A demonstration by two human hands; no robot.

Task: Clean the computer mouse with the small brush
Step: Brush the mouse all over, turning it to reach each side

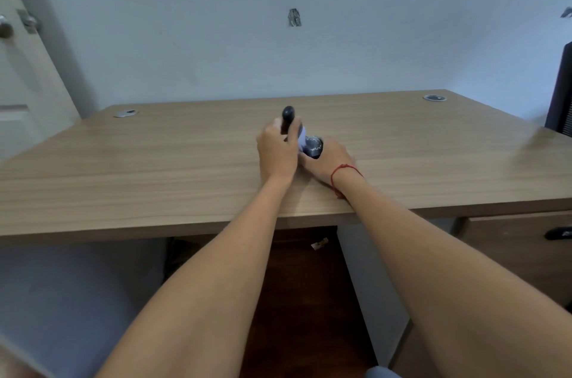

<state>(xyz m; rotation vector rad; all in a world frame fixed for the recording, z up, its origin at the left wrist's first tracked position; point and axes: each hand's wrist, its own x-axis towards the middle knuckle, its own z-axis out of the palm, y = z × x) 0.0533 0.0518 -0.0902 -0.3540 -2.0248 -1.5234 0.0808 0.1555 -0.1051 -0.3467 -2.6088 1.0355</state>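
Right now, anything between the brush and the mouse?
Nothing visible. The left hand holds the brush right against the mouse, which the right hand steadies on the desk.

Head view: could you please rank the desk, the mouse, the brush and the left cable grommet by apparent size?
1. Desk
2. Brush and mouse: both partly hidden by the hands, too close to rank
3. Left cable grommet, though it lies farther away

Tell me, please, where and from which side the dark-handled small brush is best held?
Grip the dark-handled small brush around its rounded handle, coming from the left as the left hand does: the handle stands up clear, while its lower end meets the dark computer mouse held by the right hand.
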